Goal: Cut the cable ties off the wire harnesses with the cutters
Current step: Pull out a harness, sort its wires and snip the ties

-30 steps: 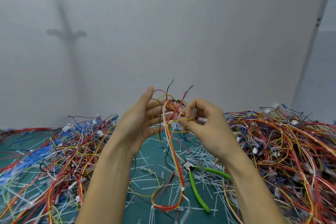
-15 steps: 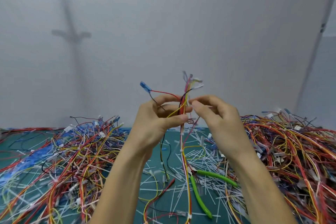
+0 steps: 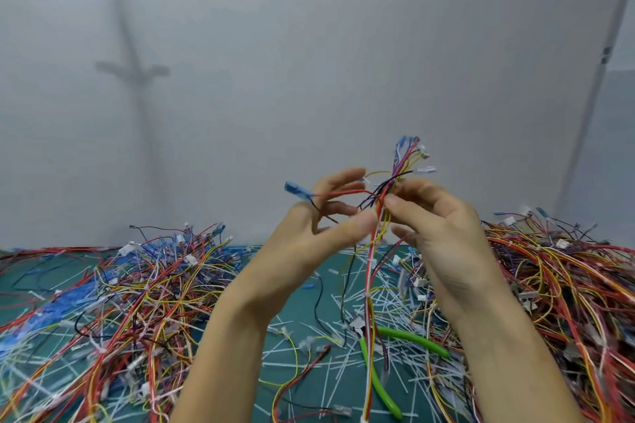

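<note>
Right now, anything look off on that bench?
Cutters lie idle on the mat, partly covered by loose cut ties. Right hand pinches a harness; left hand is spread among its wires. Nothing looks damaged.

Wide open up high, all across the top of the frame, in front of the plain wall (image 3: 309, 45). Blocked in the middle by the left grip (image 3: 319, 233) and right grip (image 3: 443, 233), raised close together, with a wire bunch (image 3: 369, 271) hanging down between them. Thick left wire pile (image 3: 137, 295) and right wire pile (image 3: 567, 285) heaped on the green surface (image 3: 299, 323). Only a narrow lane at bottom middle, littered with white cut ties (image 3: 338, 373) and the flat green cutters (image 3: 422, 342).
</note>
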Available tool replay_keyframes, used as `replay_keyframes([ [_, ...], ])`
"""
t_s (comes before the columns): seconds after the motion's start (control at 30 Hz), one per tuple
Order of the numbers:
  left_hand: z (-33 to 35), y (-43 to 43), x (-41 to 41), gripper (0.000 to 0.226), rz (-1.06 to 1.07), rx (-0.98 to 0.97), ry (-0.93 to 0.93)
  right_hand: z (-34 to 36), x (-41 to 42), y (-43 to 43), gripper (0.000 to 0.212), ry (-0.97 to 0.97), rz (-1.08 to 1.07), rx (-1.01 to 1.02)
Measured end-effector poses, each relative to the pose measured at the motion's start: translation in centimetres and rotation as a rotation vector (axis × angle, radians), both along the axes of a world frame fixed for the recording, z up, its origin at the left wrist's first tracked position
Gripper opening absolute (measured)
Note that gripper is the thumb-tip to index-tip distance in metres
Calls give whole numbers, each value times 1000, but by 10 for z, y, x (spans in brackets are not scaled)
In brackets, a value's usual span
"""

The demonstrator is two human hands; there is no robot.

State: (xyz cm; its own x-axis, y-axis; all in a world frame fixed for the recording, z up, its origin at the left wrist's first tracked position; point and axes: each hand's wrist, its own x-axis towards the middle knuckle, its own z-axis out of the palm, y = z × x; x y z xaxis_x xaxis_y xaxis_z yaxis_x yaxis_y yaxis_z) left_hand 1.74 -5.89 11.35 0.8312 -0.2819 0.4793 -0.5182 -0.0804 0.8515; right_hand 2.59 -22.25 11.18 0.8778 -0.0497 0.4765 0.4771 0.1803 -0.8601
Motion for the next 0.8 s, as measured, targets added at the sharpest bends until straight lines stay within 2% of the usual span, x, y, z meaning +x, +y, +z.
replay_keyframes([
  [0.13, 2, 5, -1, 41, 81, 43, 58, 2, -3, -5, 18, 16, 55, 44],
  [0.3, 1, 12, -1, 31, -28, -35, 56, 4, -2, -7, 22, 20, 139, 135],
  [0.43, 2, 20, 2, 20, 12, -187, 121, 4, -2, -8, 28, 24, 222, 298],
  [0.57, 4, 24, 2, 14, 93, -311, 172, 2, 0, -4, 23, 22, 202, 289],
  [0.67, 2, 27, 3, 12, 147, -239, 173, 1, 1, 0, 13, 18, 140, 264],
  [0.8, 2, 32, 1, 22, 90, -85, 225, 1, 1, 0, 13, -29, 9, 260],
])
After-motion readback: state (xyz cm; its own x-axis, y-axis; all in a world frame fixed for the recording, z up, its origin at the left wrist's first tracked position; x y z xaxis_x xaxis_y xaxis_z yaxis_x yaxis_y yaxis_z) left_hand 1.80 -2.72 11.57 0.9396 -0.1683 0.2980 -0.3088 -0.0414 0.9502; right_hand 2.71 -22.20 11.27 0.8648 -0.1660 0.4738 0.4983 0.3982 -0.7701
